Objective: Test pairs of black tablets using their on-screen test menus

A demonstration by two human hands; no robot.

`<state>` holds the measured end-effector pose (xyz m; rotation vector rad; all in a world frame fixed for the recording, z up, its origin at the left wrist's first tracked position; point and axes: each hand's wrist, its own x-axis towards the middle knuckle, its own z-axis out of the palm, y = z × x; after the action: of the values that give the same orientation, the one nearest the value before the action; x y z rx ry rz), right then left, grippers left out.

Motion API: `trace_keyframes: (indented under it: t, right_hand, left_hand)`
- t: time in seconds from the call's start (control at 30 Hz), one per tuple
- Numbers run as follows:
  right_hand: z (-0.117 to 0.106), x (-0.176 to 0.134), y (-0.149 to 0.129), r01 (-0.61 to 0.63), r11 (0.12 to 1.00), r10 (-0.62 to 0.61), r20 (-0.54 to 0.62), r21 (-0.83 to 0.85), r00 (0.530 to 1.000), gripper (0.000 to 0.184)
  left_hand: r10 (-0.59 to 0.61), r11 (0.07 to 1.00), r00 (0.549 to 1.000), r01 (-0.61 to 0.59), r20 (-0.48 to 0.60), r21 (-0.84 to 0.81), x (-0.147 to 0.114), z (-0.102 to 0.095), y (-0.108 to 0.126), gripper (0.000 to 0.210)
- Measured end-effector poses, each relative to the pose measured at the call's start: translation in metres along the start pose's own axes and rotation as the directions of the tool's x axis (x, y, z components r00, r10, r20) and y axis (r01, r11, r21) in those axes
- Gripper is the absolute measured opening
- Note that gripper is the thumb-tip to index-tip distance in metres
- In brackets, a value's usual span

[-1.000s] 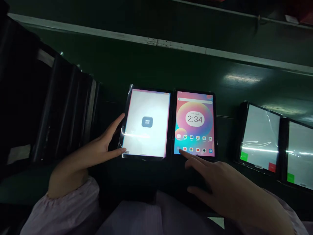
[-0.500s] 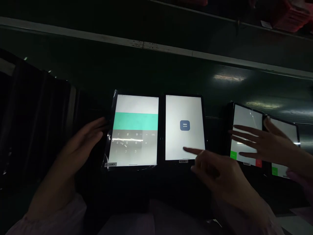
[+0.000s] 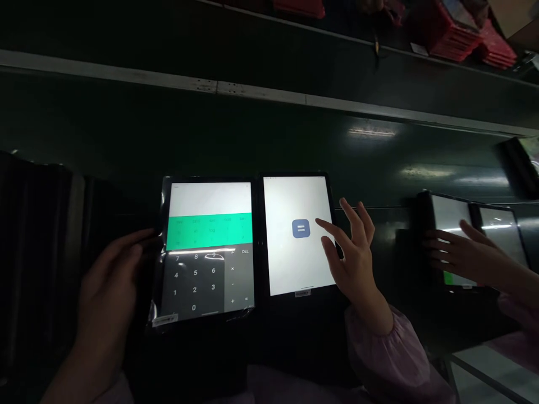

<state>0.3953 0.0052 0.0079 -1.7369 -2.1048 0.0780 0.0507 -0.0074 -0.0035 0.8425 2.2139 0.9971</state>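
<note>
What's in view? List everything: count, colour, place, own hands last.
Calculator tablet: one, black-framed, left of centre
Equals-icon tablet: one, black-framed, just right of it
Labels: two, white, those tablets' lower edges
Other tablets: two, black-framed, right
Workbench: one, dark green, beneath the tablets
Strip: one, grey, across the workbench
Dark slabs: several, black, far left
Red stacks: two, red, top right
Co-worker's hand: one, lilac-sleeved, before other tablets
Left hand: one, bare, beside calculator tablet
Right hand: one, lilac-sleeved, over equals-icon tablet
</note>
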Motion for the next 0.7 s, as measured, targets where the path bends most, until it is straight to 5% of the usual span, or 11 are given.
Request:
trace_keyframes:
  t: [0.57,0.7]
  right_hand:
    - [0.0034,0.0005,-0.003,0.005,0.999,-0.004,0.032,-0.037,0.999,0.036]
    - [0.0015,0.0011,-0.0031,-0.06,0.995,0.057,-0.048,-0.076,0.997,0.038]
  left_hand:
    - [0.089,0.995,0.996,-0.089,0.001,0.034,-0.0019,0.0039,0.0015,0.026]
    - [0.065,0.998,0.998,-0.065,-0.017,0.02,-0.0006,0.005,-0.003,0.028]
